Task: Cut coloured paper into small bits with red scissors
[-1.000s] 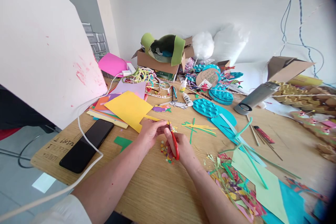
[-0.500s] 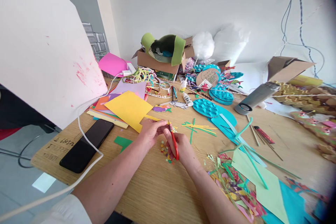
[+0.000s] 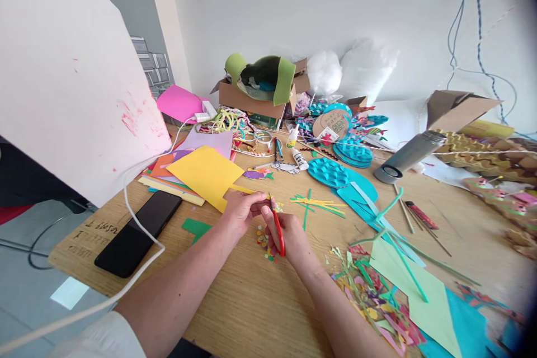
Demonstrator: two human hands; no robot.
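Observation:
My left hand (image 3: 244,210) pinches a narrow yellow paper strip (image 3: 245,191), whose free part reaches left over a yellow sheet (image 3: 206,172). In my right hand (image 3: 289,233) are red-handled scissors (image 3: 279,234), their blades pointing up at the strip's end by my left fingertips. Small coloured paper bits (image 3: 263,241) lie on the wooden table below my hands. Just right of them, thin green and yellow strips (image 3: 323,205) lie crossed. A green paper piece (image 3: 196,227) is beside my left forearm.
A phone (image 3: 138,233) with a white cable across it lies at left. Paper scraps (image 3: 373,296) and pale green paper (image 3: 423,285) are at right. Behind stand a metal flask (image 3: 409,156), a glue bottle (image 3: 300,160) and a cardboard box (image 3: 247,102).

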